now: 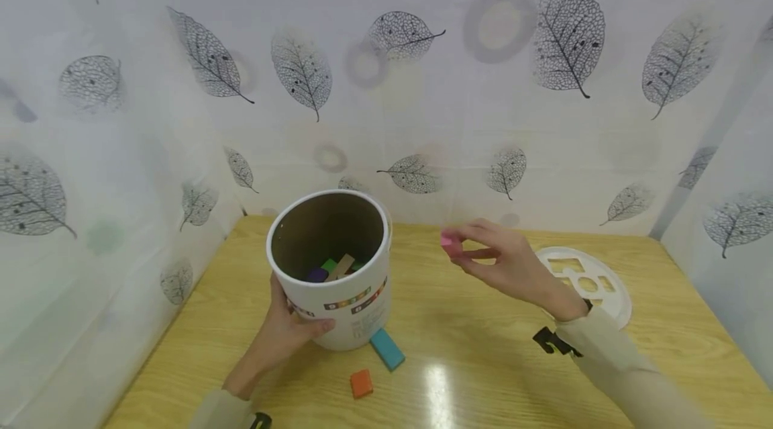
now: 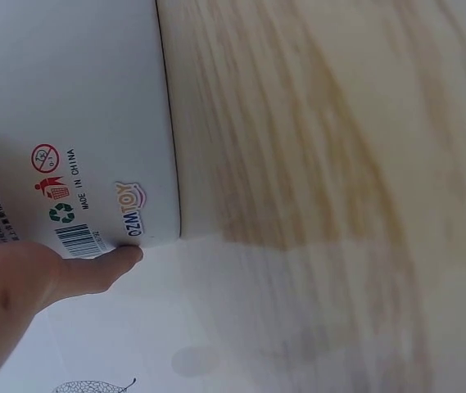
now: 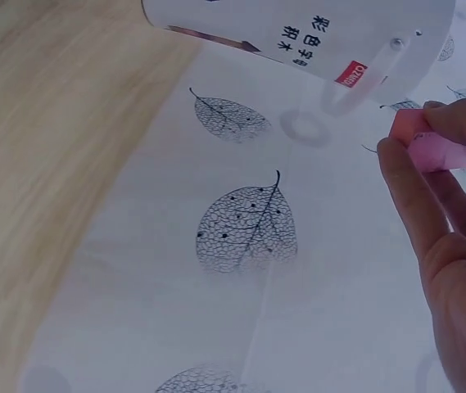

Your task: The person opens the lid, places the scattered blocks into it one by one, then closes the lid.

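Note:
A white bucket with printed lettering stands on the table, leaning slightly, its open mouth facing up. My left hand grips its lower left side, thumb across the front; in the left wrist view a finger lies along the printed wall. Inside, several toy blocks show in green, purple and plain wood. Right of the bucket, my right hand pinches a small pink block between thumb and fingers, above the table. In the right wrist view the pink block shows an orange-pink end face.
A blue rectangular block lies against the bucket's base, with an orange block nearer the front. Under my right forearm lies a round white lid with shaped cut-outs. A leaf-print curtain borders the wooden table behind and at both sides.

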### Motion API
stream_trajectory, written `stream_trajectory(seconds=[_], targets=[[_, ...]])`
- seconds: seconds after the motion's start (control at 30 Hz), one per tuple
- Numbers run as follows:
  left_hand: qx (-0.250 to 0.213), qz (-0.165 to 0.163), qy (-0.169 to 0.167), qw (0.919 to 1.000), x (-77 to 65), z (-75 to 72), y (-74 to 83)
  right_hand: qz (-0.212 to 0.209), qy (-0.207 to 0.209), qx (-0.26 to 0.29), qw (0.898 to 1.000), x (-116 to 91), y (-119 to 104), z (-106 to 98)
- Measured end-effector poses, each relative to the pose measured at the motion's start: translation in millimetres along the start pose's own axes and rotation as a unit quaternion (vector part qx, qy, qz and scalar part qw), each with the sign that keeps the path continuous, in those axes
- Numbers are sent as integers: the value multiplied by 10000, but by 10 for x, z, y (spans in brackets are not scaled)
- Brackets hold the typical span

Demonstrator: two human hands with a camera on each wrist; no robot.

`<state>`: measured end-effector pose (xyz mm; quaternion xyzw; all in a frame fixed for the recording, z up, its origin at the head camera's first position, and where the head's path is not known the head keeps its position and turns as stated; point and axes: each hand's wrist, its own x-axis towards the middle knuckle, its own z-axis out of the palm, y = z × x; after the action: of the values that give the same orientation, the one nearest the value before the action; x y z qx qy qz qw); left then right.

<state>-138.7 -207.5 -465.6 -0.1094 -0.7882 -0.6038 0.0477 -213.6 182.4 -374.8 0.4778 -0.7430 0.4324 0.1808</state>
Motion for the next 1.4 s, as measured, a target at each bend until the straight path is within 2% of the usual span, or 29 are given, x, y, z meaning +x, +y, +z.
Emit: stream_trajectory(seconds=[0.17,0.37,0.5,0.6,0.7,0.9,1.23,1.4], targets=[[-8,-25,47,10000,-7,-12,-5,-511,-266,-184,9982,331,-51,-33],[-9,-17,31,10000,-6,-16,-19,-645,-790,-249,9945,683,-142,-22],[-26,-50,35,10000,-7,-8,-25,-1161,-1008,-491,9869,901,-192,41],[-20,-67,42,10000,-1,-4,-22,-1389,-1217,-402,9820,1044,-245,108],[16,-71,40,10000,9,0,-22,-1412,-1403,-250,9797,1145,-282,178],[105,-79,31,9999,12,-3,-20,-1208,-1619,-435,9784,1299,-317,354],[110,-95,-12,9999,11,-10,-20,-1251,-1755,-698,9740,1536,-386,568],[69,-95,-71,9999,12,-10,-22,-1146,-1782,-808,9739,1579,-388,612]])
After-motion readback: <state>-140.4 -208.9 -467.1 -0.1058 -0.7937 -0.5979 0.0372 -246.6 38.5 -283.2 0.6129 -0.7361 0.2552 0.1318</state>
